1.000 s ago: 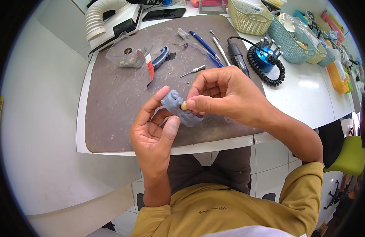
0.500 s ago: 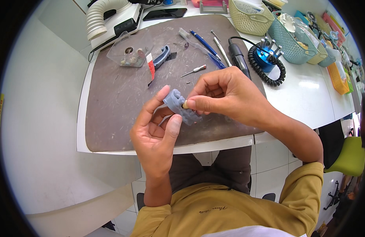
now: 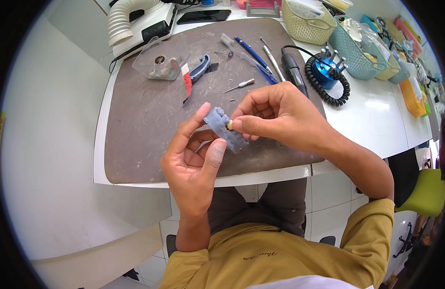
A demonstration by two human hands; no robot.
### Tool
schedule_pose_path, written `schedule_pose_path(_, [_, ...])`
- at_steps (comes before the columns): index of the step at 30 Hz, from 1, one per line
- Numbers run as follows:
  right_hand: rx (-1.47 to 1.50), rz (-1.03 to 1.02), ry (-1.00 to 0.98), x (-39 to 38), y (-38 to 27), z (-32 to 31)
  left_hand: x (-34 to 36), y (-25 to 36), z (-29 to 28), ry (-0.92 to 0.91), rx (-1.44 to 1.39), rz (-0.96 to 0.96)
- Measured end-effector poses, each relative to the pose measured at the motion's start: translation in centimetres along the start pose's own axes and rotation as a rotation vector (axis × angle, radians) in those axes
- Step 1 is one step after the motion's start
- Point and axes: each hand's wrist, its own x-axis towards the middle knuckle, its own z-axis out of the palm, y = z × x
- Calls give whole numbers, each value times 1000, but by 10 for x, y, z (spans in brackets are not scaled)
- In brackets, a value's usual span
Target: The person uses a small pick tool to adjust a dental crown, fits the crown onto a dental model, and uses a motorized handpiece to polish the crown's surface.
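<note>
Above the front part of the brown mat, my left hand [image 3: 191, 161] grips a blue-grey dental model [image 3: 221, 126] between thumb and fingers. The model is tilted, with its row of teeth toward my right hand. My right hand [image 3: 280, 115] pinches a small cream-coloured dental crown [image 3: 229, 124] between thumb and index finger, right at a gap in the tooth row. Whether the crown is fully seated there I cannot tell; the fingertips cover part of it. Beyond the hands lie a small screwdriver [image 3: 239, 85] and a tiny metal pin [image 3: 233, 100].
On the brown mat [image 3: 135, 139] stand a clear plastic box [image 3: 155, 67] and another blue-grey model piece [image 3: 200, 68] beside red articulating paper [image 3: 186, 82]. A blue pen [image 3: 251, 52], a dark handpiece [image 3: 293, 70] and a blue bur stand [image 3: 323, 72] lie farther right. Baskets [image 3: 309, 21] line the back.
The dental model has turned slightly in my left hand, showing more of its side. Both hands have shifted a little to the right, the crown still pinched in my right fingers.
</note>
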Motion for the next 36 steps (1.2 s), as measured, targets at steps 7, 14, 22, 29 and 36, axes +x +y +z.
schedule_pose_path(7, [-27, 17, -22, -2, -5, 0, -1, 1, 1, 32, 21, 0])
schedule_pose_path(14, [-95, -78, 16, -3, -1, 2, -2, 1, 2, 48, 29, -1])
schedule_pose_path(22, [20, -2, -16, -4, -5, -1, -1, 1, 2, 82, -13, -54])
schedule_pose_path(29, [-66, 11, -13, -5, -6, -1, -1, 0, 3, 74, 0, -48])
schedule_pose_path(36, [-61, -75, 16, -5, -3, 1, -2, -2, -1, 31, 23, -3])
